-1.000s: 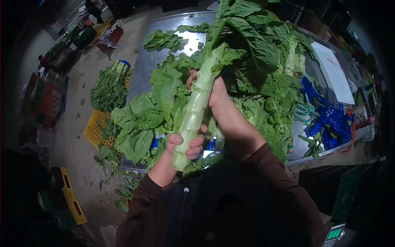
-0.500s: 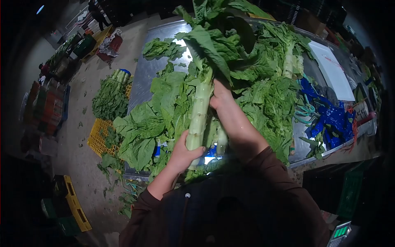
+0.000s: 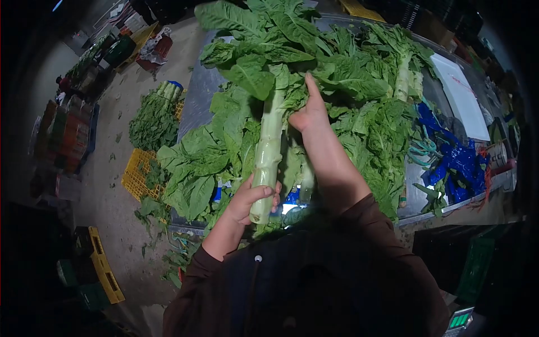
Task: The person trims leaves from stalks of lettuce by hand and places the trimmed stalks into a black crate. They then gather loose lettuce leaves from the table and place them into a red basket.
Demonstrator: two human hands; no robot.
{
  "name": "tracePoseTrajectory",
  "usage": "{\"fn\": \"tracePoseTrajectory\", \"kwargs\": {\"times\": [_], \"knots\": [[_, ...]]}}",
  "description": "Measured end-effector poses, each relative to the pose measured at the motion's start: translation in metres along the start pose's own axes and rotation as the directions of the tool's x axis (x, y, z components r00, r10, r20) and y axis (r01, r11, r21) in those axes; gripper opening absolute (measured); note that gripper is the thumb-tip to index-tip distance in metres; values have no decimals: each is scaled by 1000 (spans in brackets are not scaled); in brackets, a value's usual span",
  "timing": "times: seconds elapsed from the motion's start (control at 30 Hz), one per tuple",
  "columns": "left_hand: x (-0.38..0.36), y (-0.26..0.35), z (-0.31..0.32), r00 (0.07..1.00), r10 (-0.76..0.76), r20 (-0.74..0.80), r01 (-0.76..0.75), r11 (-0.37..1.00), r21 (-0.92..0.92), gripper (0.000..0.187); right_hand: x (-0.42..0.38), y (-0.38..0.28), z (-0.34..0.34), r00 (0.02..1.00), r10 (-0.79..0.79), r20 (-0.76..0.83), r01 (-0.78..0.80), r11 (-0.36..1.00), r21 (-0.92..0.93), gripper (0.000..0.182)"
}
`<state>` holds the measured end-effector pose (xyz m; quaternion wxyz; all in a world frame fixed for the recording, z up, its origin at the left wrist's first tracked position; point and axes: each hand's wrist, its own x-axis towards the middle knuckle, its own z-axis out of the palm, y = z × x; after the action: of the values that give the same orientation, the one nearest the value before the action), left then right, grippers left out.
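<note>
A long pale-green stem lettuce (image 3: 270, 140) with leaves at its top is held upright over a metal table (image 3: 197, 95). My left hand (image 3: 252, 200) grips the thick bottom end of the stalk. My right hand (image 3: 310, 110) is higher up, on the right side of the stalk where the leaves begin, fingers stretched upward against the leaves. Loose green leaves (image 3: 196, 163) lie heaped on the table under and around the stalk.
More stem lettuces (image 3: 401, 78) lie at the table's back right. Blue bags (image 3: 449, 160) and a white board (image 3: 463, 98) are on the right. Yellow crates (image 3: 137, 174) and a bundle of greens (image 3: 151, 118) are on the floor to the left.
The stalk has turned and its leafy top has swung left. My right hand slid up from the middle of the stalk to the leaf base and opened its fingers. My left hand kept the bottom end.
</note>
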<state>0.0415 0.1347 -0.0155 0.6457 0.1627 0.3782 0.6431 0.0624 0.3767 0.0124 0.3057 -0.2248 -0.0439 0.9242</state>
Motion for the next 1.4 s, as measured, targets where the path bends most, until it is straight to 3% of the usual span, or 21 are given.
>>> {"fn": "tracePoseTrajectory", "kwargs": {"times": [0.07,0.17,0.33,0.4,0.53,0.6,0.7,0.73,0.77,0.83,0.87,0.9,0.93,0.97,1.07,1.13,1.17,1.2,1.23,1.3,1.4], "knots": [[-3,2,2,993,-32,113,45,993,-112,58,-2,3,6,987,-89,-130,81,994,-66,43],[-2,2,3,992,-29,126,50,986,-161,58,-10,6,5,988,-126,-90,127,992,1,38],[6,3,6,1000,-16,-16,13,993,-120,54,-18,12,-11,976,-212,-45,207,973,-97,23],[0,3,9,990,6,-141,6,996,87,53,-26,11,-14,981,-186,-51,182,981,-71,19],[-5,1,11,968,10,-250,39,981,190,52,-38,8,-22,993,-49,-105,45,998,-38,21],[1,9,19,965,83,-250,-7,956,293,54,-69,10,-12,979,92,-183,-143,948,-286,24],[23,20,11,879,393,-270,-226,842,490,54,-110,37,-26,998,42,-42,-57,873,-485,33],[25,23,10,876,404,-262,-239,837,492,54,-124,38,-21,993,-101,62,116,727,-677,36],[24,28,7,840,456,-294,-185,751,634,57,-117,31,-20,992,-101,76,126,725,-677,36],[19,32,-8,773,549,-318,-104,604,790,63,-87,6,-33,967,254,4,-163,631,-758,51],[13,34,-8,767,561,-313,-111,596,796,63,-60,-5,-56,973,222,-55,-128,330,-935,73],[5,36,-7,736,604,-306,-90,535,840,63,-60,-21,-46,974,208,-95,-56,-189,-980,76],[-1,37,-6,702,647,-296,-67,474,878,64,-61,-34,-36,978,168,-120,21,-659,-751,80],[-6,38,-7,694,658,-293,-74,470,880,64,-62,-40,-32,972,228,-50,173,-850,-497,88],[-21,37,-8,698,630,-340,-4,478,878,64,-74,-55,20,953,293,-74,246,-894,-374,72],[-26,35,-6,726,588,-356,14,505,863,67,-87,-51,50,961,106,255,255,-698,-669,51],[-26,32,-7,729,586,-354,13,505,863,67,-80,-44,54,754,-16,657,422,-755,-502,49],[-26,28,-9,735,588,-337,-3,501,866,67,-72,-37,58,375,-91,923,487,-828,-279,52],[-26,24,-11,742,589,-320,-19,496,868,67,-67,-31,68,377,-95,921,483,-829,-283,52],[-26,17,-14,739,601,-304,-24,474,880,68,-59,-25,87,113,25,993,386,-922,-21,65],[-30,18,-14,747,597,-294,-31,472,881,68,-45,-25,80,223,131,966,406,-913,30,50]]}}
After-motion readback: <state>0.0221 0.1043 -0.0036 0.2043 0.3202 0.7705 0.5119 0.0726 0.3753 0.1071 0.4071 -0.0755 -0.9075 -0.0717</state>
